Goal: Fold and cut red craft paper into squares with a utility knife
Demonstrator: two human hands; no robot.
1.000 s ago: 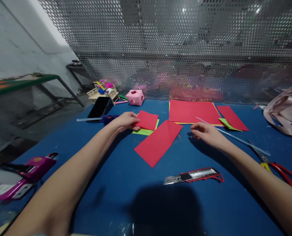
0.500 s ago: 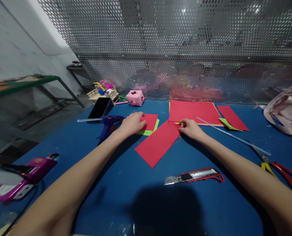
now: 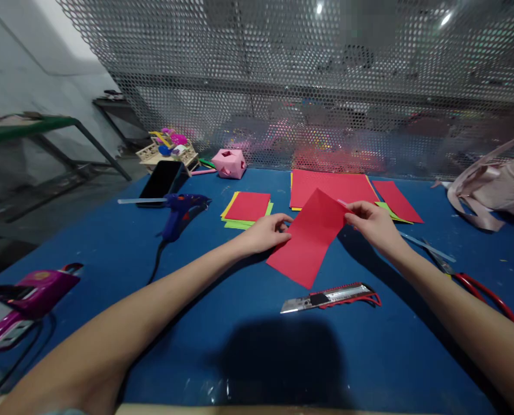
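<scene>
A red paper rectangle (image 3: 311, 242), slightly bent, is lifted off the blue table between my hands. My right hand (image 3: 371, 225) pinches its upper right corner between thumb and fingers. At the paper's left edge is my left hand (image 3: 267, 232), thumb and fingertips closed around that edge. Behind my left hand lies a stack of small red, yellow and green squares (image 3: 250, 206). Larger red sheets (image 3: 330, 189) with yellow beneath lie flat near the mesh. A box cutter (image 3: 332, 297) with its blade out rests just in front of the red paper.
At left are a blue glue gun (image 3: 176, 216), a black phone (image 3: 160, 181) and a magenta power strip (image 3: 36, 294). A pink paper shape (image 3: 229, 163) sits by the mesh. Red-handled scissors (image 3: 477, 285) and a glue stick (image 3: 427, 246) lie at right.
My left hand has moved from the stack of squares to the red paper's left edge. My right hand has raised the paper's corner, and the paper has shifted right and bent.
</scene>
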